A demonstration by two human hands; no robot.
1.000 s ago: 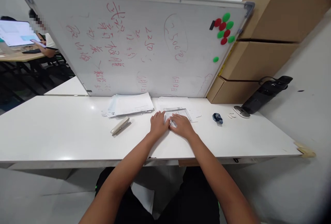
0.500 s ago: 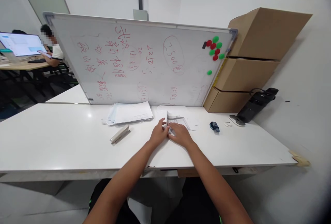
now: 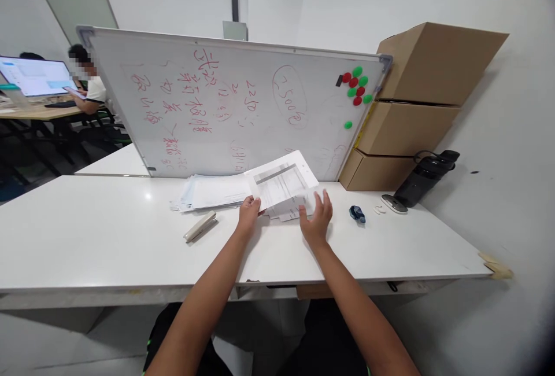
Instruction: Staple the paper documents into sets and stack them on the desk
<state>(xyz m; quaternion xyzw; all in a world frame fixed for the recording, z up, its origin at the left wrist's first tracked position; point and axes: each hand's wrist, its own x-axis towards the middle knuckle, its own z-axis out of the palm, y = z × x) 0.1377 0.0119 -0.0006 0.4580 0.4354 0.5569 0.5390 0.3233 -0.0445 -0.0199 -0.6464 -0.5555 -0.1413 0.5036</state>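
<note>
My left hand [image 3: 248,214] pinches the lower left corner of a printed sheet of paper [image 3: 280,182], which is tilted up off the table. The sheet has a dark grey band and faint lines of print. My right hand [image 3: 317,217] is open by its lower right corner, thumb and fingers apart; whether it touches the paper I cannot tell. Under the raised sheet lie more printed papers [image 3: 289,209]. Left of my left hand is a stack of papers [image 3: 217,192], partly covered by the sheet. A light-coloured stapler [image 3: 200,227] lies in front of that stack.
A whiteboard [image 3: 208,104] with red writing and magnets stands along the table's back edge. Cardboard boxes [image 3: 416,127] are stacked at the right, beside a black bottle [image 3: 425,179]. A small dark blue object [image 3: 357,214] lies on the white table [image 3: 130,237]. Another person sits far left.
The two hands were together over upright paper; now they are apart. My left hand has raised the printed sheet and turned it flat-side up, while my right hand has moved right and opened.
</note>
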